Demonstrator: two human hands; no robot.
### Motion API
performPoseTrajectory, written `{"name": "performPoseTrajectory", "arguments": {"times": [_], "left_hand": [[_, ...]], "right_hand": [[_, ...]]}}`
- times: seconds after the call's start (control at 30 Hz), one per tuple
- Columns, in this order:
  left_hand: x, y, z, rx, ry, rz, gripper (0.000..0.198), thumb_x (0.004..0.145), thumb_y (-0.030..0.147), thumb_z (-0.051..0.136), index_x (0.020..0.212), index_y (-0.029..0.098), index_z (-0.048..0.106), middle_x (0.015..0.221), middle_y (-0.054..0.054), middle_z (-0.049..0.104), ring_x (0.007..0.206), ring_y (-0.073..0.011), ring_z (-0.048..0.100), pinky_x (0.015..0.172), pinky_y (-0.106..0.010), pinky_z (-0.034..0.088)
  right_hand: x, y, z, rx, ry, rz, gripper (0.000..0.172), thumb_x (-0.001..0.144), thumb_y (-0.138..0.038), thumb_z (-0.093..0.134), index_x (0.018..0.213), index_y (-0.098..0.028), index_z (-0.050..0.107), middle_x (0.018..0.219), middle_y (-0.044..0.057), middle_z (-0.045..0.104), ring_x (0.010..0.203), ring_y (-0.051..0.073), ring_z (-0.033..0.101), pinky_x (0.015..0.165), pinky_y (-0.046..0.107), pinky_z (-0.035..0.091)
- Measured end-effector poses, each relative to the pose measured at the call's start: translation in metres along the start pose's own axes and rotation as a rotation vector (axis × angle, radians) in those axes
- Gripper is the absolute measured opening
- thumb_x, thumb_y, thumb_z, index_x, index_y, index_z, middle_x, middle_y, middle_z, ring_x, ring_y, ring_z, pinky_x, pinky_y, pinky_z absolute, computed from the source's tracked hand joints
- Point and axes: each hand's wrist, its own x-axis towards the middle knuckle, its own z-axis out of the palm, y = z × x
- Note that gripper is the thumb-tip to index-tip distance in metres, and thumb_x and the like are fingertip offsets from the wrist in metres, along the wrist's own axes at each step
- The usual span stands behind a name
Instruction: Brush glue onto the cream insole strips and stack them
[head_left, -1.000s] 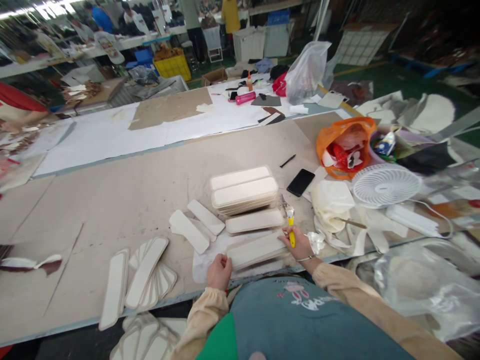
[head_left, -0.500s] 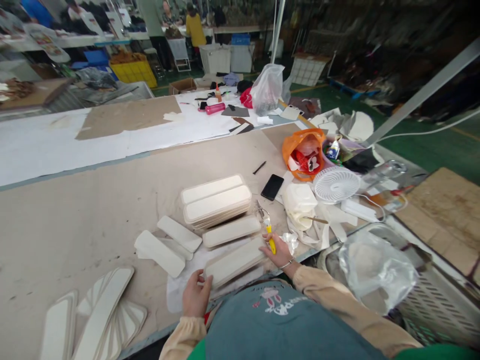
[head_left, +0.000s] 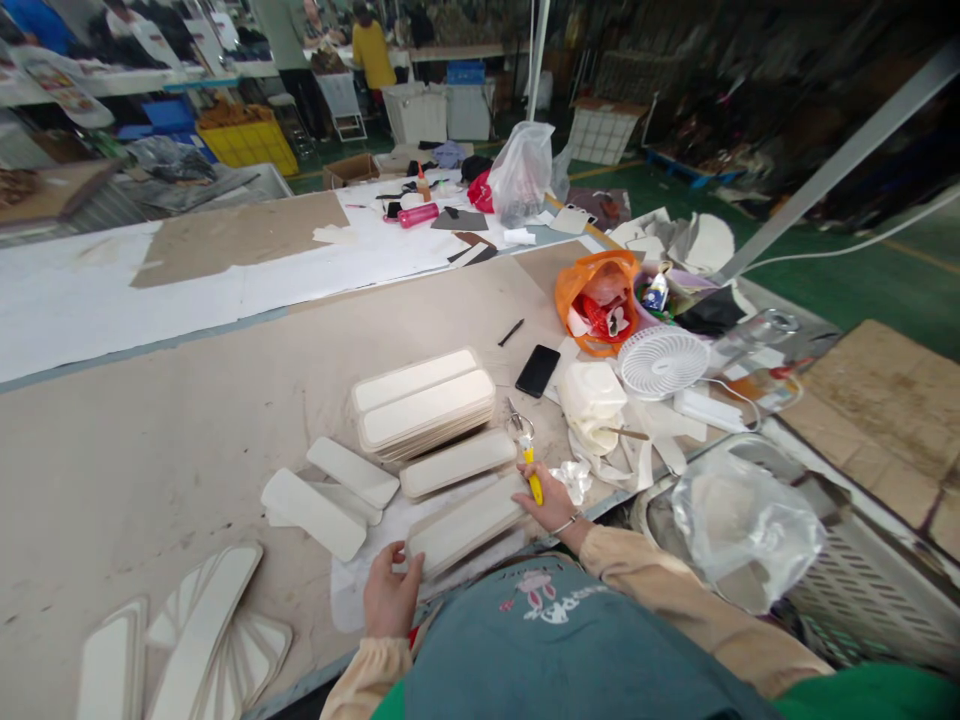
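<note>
Head view: left hand (head_left: 391,598) pinches cream panel (head_left: 465,522) at edge of table (head_left: 150,450); right hand (head_left: 553,503) clasps yellow scissors (head_left: 529,468).

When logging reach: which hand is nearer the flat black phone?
Right. The right hand, gripping yellow-handled scissors, lies below the phone; the left hand, on a white oblong panel, sits farther down-left.

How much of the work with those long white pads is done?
About partway, it seems. Looking done: the stack of pads and a single pad in front of it. In hand: the left hand and right hand grip the held pad, and the right also holds a yellow-handled tool. Probably left: the flat pieces and the rimmed pieces nearby.
</note>
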Motion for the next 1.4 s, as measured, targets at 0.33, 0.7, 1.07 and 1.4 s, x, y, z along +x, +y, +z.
{"name": "performPoseTrajectory", "arguments": {"times": [0.33,0.7,1.07,1.4], "left_hand": [[-0.003,0.004,0.002,0.021,0.138,0.092,0.038,0.07,0.052,0.052,0.088,0.018,0.056,0.082,-0.005,0.057,0.065,-0.0198,0.057,0.07,-0.037,0.047],[-0.022,0.064,-0.018,-0.849,-0.068,0.034,0.031,0.063,0.039,0.07,0.075,0.021,0.048,0.07,0.003,0.057,0.066,-0.0133,0.055,0.062,-0.025,0.044],[-0.031,0.162,-0.056,-1.088,-0.286,0.094,0.033,0.058,0.034,0.071,0.079,0.021,0.049,0.071,0.002,0.06,0.064,-0.0158,0.058,0.063,-0.03,0.049],[-0.04,0.193,-0.051,-1.214,-0.103,0.103,0.025,0.065,0.03,0.062,0.088,0.021,0.062,0.086,-0.002,0.069,0.09,-0.0246,0.064,0.079,-0.039,0.055]], "right_hand": [[-0.001,0.0,-0.002,-0.042,0.004,-0.033,0.029,0.069,-0.023,0.063,0.088,-0.025,0.041,0.109,0.006,0.065,0.103,0.026,0.059,0.089,0.044,0.045],[-0.013,-0.002,-0.015,0.032,0.024,-0.042,0.031,0.073,-0.032,0.066,0.091,-0.026,0.041,0.116,0.007,0.064,0.106,0.025,0.06,0.091,0.044,0.045],[-0.018,-0.03,-0.045,0.521,0.037,0.024,0.039,0.077,-0.052,0.064,0.091,-0.026,0.038,0.118,0.008,0.061,0.103,0.023,0.063,0.089,0.041,0.05],[-0.023,-0.064,-0.076,0.777,0.183,0.159,0.049,0.064,-0.055,0.073,0.082,-0.026,0.038,0.06,-0.008,0.042,0.051,0.011,0.042,0.045,0.023,0.034]]}}
